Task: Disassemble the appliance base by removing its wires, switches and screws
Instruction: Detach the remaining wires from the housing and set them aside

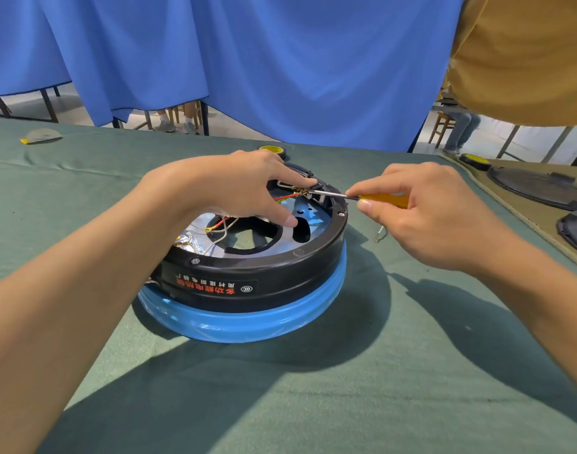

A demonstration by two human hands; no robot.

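Observation:
The round appliance base [248,283] lies upside down on the green cloth, with a black ring wall, a blue rim below and a silver inner plate. Red, yellow-green and white wires [221,224] run across its open inside. My left hand [244,188] rests on the far side of the base, its fingertips pressing on a wire terminal by the rim and its thumb on the silver plate. My right hand [421,217] grips a screwdriver [372,198] with an amber handle. Its metal tip touches the terminal under my left fingers.
A yellow tape roll [274,150] sits just behind the base. Another roll [475,161] and black round covers [542,188] lie on a tan mat at the right. A small loose wire piece [379,233] lies right of the base. Blue curtains hang behind the table.

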